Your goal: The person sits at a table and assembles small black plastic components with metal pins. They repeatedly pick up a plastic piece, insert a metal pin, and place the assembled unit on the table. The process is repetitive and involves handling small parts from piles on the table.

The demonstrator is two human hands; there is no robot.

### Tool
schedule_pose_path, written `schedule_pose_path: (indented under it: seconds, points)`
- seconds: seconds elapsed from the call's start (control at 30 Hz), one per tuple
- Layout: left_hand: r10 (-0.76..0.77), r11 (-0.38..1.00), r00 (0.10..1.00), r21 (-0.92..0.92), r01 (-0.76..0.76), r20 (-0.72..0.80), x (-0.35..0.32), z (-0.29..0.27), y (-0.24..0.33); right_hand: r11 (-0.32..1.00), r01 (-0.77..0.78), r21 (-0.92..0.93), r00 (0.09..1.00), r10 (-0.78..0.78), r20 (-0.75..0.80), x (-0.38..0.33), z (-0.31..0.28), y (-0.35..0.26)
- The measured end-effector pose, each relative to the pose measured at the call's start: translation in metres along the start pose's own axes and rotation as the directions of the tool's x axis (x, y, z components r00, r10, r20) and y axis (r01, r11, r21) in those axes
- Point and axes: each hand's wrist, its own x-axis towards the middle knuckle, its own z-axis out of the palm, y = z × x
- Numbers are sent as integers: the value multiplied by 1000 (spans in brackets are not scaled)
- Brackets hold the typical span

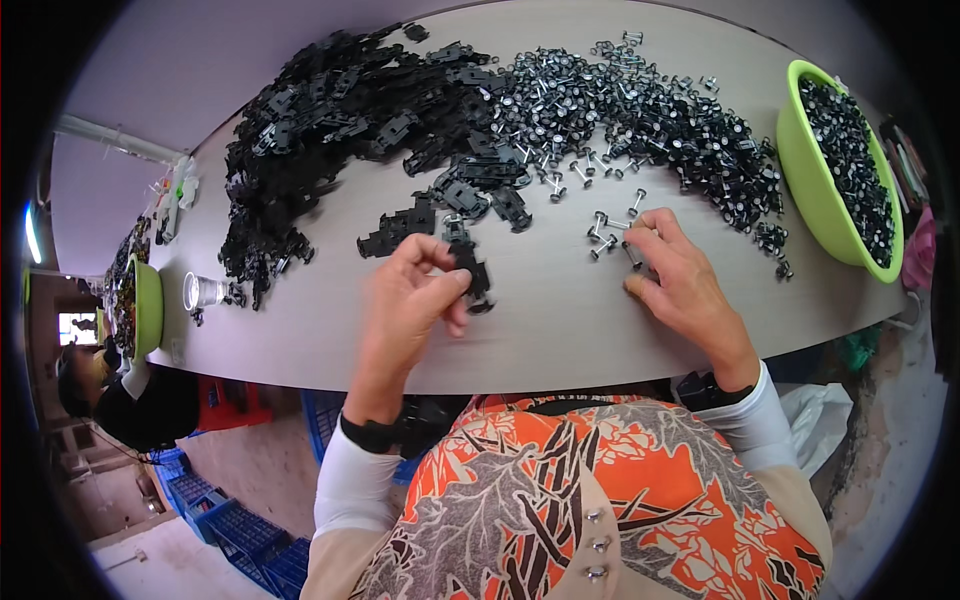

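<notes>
My left hand pinches a black plastic toy car chassis upright between thumb and fingers, just over the table. To the right, my right hand curls its thumb and forefinger around a wheel axle, a short metal rod with small wheels at its ends. A few loose wheel axles lie beside those fingertips. Behind my left hand, several more chassis rest apart from the large black chassis pile. A heap of wheel axles spreads at the far middle and right.
A green basin full of wheel parts stands at the right edge. On the left are a clear plastic cup and another green basin. Another person sits at the left. Blue crates stand on the floor.
</notes>
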Motion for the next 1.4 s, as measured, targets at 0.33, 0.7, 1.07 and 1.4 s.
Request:
schedule_pose_path:
  seconds: [0.33, 0.7, 1.07, 1.4]
  points:
    - [-93, 996, 988, 24, 90, 120, 15, 22, -20, 992, 101, -74, 994, -97, 50, -4, 9, 20]
    - [337, 501, 920, 790, -354, 199, -8, 28, -10, 984, 173, -41, 984, -174, -34, 0, 4, 12]
    - [455, 415, 855, 790, -451, 249, 14, 30, -31, 962, 263, -70, 960, -268, -79, -1, 12, 15]
    - [323, 519, 860, 685, -511, 396, -14, 33, 5, 979, 188, -75, 975, -195, -103, -20, 9, 13]
